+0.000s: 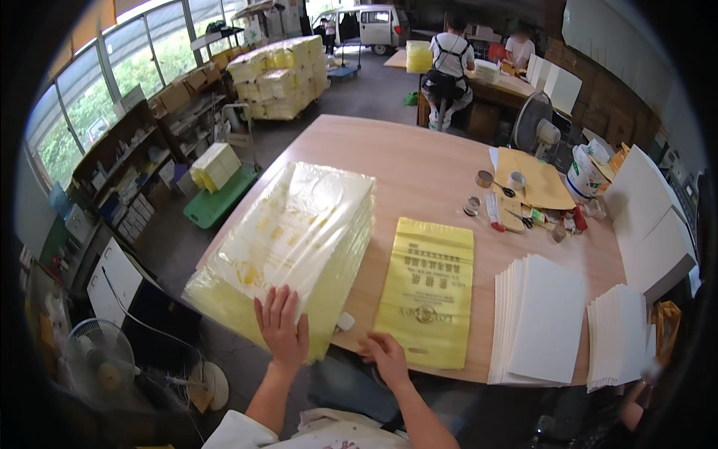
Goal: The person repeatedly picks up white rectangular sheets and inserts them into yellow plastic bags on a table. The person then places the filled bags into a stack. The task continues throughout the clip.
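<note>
A tall stack of pale yellow plastic bags [299,217], glossy and partly see-through, lies at the left of the table. My left hand [282,328] rests flat on its near end, fingers stretched out. Right of the stack lies a flat yellow printed plastic bag [428,299]. My right hand [385,355] is at the table's front edge, beside the bag's lower left corner. Its fingers are curled together, and what they hold, if anything, is hidden. Between the hands a small white object [345,322] sits against the stack.
Fanned white sheets [546,318] and a second white pile [619,333] stand on the table's right. Tape rolls [485,179], scissors [521,218] and brown envelopes [535,178] lie farther back. Fans, shelves, wrapped bales [280,78] and people at another table surround the area.
</note>
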A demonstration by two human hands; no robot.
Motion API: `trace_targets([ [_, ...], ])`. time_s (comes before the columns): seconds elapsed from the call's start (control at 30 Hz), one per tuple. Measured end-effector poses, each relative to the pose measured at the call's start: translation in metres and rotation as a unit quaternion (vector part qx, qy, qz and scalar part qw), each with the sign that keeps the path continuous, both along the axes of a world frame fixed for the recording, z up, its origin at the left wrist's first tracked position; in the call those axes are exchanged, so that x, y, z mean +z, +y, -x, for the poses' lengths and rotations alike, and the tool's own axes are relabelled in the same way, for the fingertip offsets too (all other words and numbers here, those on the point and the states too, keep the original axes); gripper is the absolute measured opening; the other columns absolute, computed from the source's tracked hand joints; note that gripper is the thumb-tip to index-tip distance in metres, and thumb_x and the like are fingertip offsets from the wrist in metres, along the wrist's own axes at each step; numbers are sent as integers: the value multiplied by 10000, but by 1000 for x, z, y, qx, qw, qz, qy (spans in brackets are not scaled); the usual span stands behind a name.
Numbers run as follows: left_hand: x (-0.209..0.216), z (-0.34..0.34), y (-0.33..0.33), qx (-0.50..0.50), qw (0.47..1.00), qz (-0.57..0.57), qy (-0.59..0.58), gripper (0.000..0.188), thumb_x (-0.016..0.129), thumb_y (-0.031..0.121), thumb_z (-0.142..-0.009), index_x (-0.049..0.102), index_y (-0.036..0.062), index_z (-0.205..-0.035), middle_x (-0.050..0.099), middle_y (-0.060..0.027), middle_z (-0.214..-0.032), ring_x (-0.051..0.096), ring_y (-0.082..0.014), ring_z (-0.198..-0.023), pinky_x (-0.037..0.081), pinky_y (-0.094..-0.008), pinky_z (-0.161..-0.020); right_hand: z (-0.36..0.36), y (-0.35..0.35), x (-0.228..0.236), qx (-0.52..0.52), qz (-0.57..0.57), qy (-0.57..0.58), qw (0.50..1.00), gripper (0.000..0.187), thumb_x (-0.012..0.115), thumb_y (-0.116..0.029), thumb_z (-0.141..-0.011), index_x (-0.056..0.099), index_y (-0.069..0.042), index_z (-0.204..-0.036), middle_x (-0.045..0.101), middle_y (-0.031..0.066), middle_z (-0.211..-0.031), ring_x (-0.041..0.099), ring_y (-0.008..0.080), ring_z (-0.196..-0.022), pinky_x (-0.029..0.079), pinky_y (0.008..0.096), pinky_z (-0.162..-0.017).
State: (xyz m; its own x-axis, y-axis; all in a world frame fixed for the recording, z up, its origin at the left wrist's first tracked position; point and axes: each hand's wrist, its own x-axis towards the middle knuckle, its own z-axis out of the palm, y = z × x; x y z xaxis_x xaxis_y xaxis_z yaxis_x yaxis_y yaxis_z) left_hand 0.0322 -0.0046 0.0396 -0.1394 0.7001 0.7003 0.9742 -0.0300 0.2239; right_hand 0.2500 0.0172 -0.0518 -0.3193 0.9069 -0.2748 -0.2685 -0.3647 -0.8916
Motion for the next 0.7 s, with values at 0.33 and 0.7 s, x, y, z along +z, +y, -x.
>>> trace_targets([
  [0.33,-19,-80,-7,-235,934,94,-253,251,571,128,-914,656,66,-1143,580,-175,-1289,498,-353,-1277,286,-513,-1125,-159,-135,-79,-203,217,-19,955,241,615,-116,-945,603,10,-1151,694,125,-998,683,182,-857,545,288,-702],
  [0.7,-172,-170,98,-383,787,456,-161,240,682,277,-902,680,46,-968,674,-80,-854,641,-196,-752,497,-327,-657,-109,-75,-95,-68,174,-5,982,290,649,-170,-931,609,-18,-1175,707,88,-1017,679,152,-883,527,269,-727],
])
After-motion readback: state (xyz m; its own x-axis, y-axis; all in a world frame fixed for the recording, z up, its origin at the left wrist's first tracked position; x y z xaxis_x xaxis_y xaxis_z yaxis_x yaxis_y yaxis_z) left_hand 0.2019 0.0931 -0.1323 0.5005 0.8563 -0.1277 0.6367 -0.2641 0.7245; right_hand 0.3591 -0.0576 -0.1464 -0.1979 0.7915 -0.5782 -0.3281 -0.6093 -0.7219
